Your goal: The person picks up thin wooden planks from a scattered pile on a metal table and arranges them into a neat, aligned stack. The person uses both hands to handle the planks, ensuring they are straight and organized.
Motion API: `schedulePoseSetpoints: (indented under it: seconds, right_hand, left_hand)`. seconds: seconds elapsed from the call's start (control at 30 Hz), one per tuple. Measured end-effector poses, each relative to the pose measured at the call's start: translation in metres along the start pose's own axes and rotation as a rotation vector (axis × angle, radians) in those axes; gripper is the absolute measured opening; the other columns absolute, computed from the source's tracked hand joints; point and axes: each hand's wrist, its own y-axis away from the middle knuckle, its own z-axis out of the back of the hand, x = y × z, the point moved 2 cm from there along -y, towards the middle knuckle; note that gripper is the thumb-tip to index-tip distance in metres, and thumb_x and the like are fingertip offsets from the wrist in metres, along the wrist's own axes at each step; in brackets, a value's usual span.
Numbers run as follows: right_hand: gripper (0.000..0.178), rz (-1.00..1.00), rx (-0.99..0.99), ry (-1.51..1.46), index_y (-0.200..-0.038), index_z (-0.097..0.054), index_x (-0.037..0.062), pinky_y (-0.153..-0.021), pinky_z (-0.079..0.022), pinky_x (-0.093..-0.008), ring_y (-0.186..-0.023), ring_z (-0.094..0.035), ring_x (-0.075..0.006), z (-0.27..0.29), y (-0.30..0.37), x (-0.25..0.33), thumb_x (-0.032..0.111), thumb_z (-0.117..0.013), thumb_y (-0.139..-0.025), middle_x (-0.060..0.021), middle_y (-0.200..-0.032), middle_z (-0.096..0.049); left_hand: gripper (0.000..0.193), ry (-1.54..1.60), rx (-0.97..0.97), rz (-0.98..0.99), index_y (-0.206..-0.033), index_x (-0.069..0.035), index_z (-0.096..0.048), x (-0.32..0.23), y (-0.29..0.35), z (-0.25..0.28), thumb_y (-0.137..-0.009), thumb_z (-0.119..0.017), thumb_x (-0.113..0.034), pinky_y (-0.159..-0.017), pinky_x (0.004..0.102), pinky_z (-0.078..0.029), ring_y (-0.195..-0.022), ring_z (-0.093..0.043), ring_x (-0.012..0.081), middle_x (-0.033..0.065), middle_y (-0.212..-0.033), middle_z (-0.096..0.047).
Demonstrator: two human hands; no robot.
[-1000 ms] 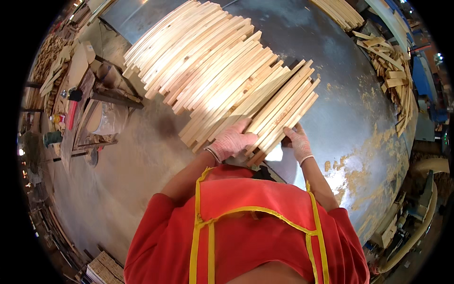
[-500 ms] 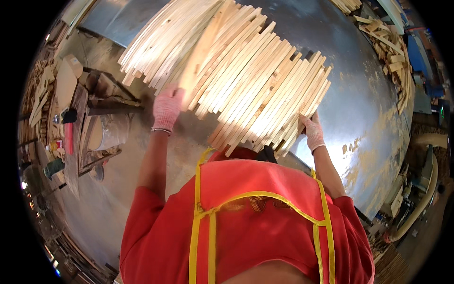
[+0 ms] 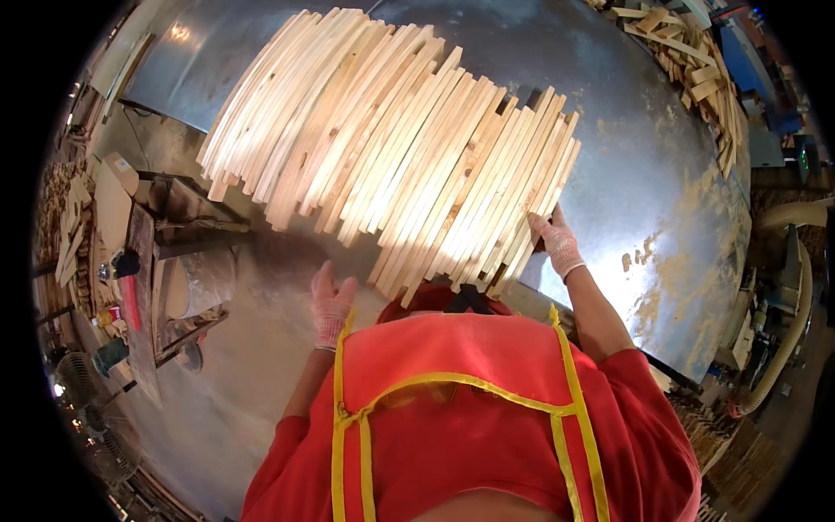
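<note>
A broad row of pale wooden strips [image 3: 391, 148] lies side by side on the grey metal table, their near ends uneven. My right hand [image 3: 558, 242], in a pinkish-white knitted glove, grips the near end of the rightmost strips, thumb on top; its other fingers are partly hidden. My left hand [image 3: 331, 304], gloved alike, is apart from the wood, below the near ends of the middle strips. Its thumb and fingers are spread, with nothing in them.
The metal table [image 3: 644, 183] carries patches of sawdust on the right. A heap of wood offcuts [image 3: 696, 74] sits at the far right. On the left stand a wooden stand [image 3: 143, 287] and a fan [image 3: 78, 374]. A pale hose [image 3: 787, 339] curves along the right side.
My left hand has let go of a strip and drawn back toward me. That strip, tilted and raised before, now lies in the row. My right hand stays at the right end.
</note>
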Motion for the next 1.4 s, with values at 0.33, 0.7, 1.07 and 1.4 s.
schedulePoseSetpoints:
  seconds: [0.33, 0.7, 1.07, 1.4]
  right_hand:
    - [0.068, 0.702, -0.184, 0.996, -0.161, -0.042, 0.0143, -0.116, -0.046, -0.0468, -0.141, -0.055, -0.0362, 0.005, -0.075, 0.146, 0.028, -0.065, -0.099, -0.0156, -0.155, -0.055]
    - [0.069, 0.368, 0.076, 1.223, -0.163, -0.042, 0.0182, -0.127, -0.034, -0.0448, -0.154, -0.041, -0.0351, -0.024, -0.123, 0.206, 0.008, -0.054, -0.096, -0.0101, -0.167, -0.046]
    - [0.103, 0.387, 0.43, -0.127, -0.166, -0.028, 0.0017, -0.13, -0.028, -0.0475, -0.156, -0.035, -0.0391, 0.032, 0.002, 0.163, 0.045, -0.082, -0.089, -0.0288, -0.164, -0.041]
    - [0.096, -0.16, 0.581, -0.6, -0.166, -0.024, 0.002, -0.108, -0.053, -0.0396, -0.13, -0.059, -0.0285, -0.02, 0.083, 0.086, 0.018, -0.076, -0.087, -0.0212, -0.143, -0.055]
  left_hand:
    - [0.047, -0.213, 0.1, -0.548, -0.131, -0.012, -0.067, -0.117, 0.039, -0.044, -0.085, -0.075, -0.008, -0.093, 0.0483, -0.054, -0.112, -0.066, 0.0367, 0.0128, -0.122, -0.069]
    - [0.051, -0.629, 0.237, -0.545, -0.133, -0.012, -0.058, -0.185, 0.008, -0.148, -0.089, -0.075, -0.031, -0.094, 0.0493, -0.048, -0.108, -0.063, 0.0314, 0.0114, -0.117, -0.064]
    - [0.048, -0.401, 0.284, -0.405, -0.106, -0.002, -0.066, -0.287, -0.064, -0.13, -0.088, -0.075, -0.045, -0.086, 0.0499, -0.057, -0.099, -0.07, 0.0397, 0.0219, -0.114, -0.066]
    - [0.059, 0.347, 0.682, 0.064, -0.142, 0.001, -0.059, -0.258, -0.038, -0.18, -0.096, -0.076, -0.032, -0.095, 0.0345, -0.053, -0.106, -0.064, 0.021, 0.0099, -0.118, -0.068]
